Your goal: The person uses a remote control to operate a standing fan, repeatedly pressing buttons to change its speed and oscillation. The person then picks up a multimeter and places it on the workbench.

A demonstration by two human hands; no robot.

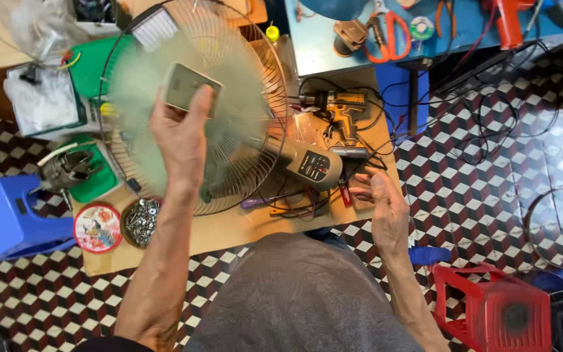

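The left hand [180, 133] is reaching forward with the forearm stretched straight out, fingers and thumb clamped on a small flat rectangular card [187, 88], pale and matte, which it is holding up in front of the fan [229, 124]. The fan is lying on the wooden worktop [242, 228]; its round guard is made of thin metal wires, and behind them the translucent greenish blades are showing as a blur. Its grey plastic motor housing [311, 166], rounded and smooth with a dark button panel, is pointing toward the right hand [386, 208]. That hand is hovering just beside the housing with the wrist bent, fingers loosely apart and curled, gripping nothing; whether the fingertips are touching the black cables [360, 163] there cannot be told. Near the left elbow a shallow round tin [140, 221] is holding shiny metal screws, and beside it a round red lid [97, 228] is lying flat. A blue plastic stool [1, 221] is standing on the checkered tile floor [477, 189].
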